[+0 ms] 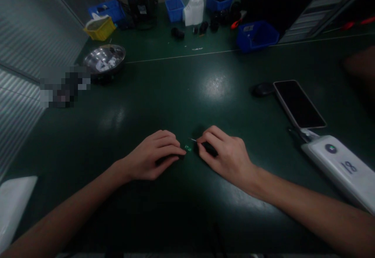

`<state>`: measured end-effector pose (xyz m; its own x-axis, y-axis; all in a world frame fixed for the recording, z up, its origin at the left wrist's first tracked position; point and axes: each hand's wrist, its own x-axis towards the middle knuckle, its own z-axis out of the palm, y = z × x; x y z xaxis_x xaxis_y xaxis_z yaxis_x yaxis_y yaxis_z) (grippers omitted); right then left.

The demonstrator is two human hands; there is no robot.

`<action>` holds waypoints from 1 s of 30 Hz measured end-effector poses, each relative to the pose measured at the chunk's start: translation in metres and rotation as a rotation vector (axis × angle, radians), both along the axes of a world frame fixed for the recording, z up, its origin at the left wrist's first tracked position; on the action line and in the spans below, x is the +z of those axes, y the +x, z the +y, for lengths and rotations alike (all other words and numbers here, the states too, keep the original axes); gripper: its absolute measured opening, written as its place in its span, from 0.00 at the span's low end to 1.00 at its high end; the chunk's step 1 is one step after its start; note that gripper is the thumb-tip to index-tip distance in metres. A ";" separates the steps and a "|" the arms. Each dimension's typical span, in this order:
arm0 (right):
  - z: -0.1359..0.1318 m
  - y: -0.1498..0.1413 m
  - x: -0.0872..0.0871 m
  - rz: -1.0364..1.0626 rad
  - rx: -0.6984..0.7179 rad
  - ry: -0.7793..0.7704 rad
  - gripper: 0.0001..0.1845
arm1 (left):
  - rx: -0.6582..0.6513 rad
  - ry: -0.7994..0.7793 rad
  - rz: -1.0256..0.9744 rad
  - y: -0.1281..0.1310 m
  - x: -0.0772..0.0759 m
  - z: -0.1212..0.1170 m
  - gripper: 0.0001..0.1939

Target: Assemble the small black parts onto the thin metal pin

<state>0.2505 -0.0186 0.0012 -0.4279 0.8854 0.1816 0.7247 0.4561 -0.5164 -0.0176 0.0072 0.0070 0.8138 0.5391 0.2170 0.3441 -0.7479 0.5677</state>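
Over the middle of the green table, my left hand (158, 154) is closed, with its thumb and fingertips around a small black piece (181, 156); most of that piece is hidden. Just beyond those fingertips lies a tiny bright green part (188, 148), like a little circuit board, too small to make out fully. On its other side, my right hand (224, 148) pinches a slim screwdriver-like tool (192, 139). Its thin metal shaft points left, above the green part and apart from it. Something dark, perhaps the handle, shows within the curled fingers.
A phone (300, 103), a black mouse (263, 89) and a white device marked 18 (348, 172) lie at the right. A metal bowl (120, 56) holding white pieces stands at the left back. Blue bins (258, 37) and a yellow bin (101, 30) line the back.
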 end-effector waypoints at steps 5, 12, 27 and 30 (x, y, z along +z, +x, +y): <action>0.000 0.000 -0.003 0.021 -0.004 0.002 0.07 | -0.060 0.087 0.050 0.006 -0.005 -0.005 0.17; 0.001 0.001 0.001 0.059 -0.004 -0.038 0.07 | 0.072 0.099 0.049 -0.003 -0.006 0.006 0.17; 0.002 0.002 0.004 0.113 0.000 -0.055 0.08 | 1.313 0.112 0.063 -0.201 -0.010 0.083 0.21; 0.002 0.002 0.005 0.110 -0.006 -0.058 0.07 | 1.525 -0.005 -0.079 -0.220 -0.015 0.084 0.24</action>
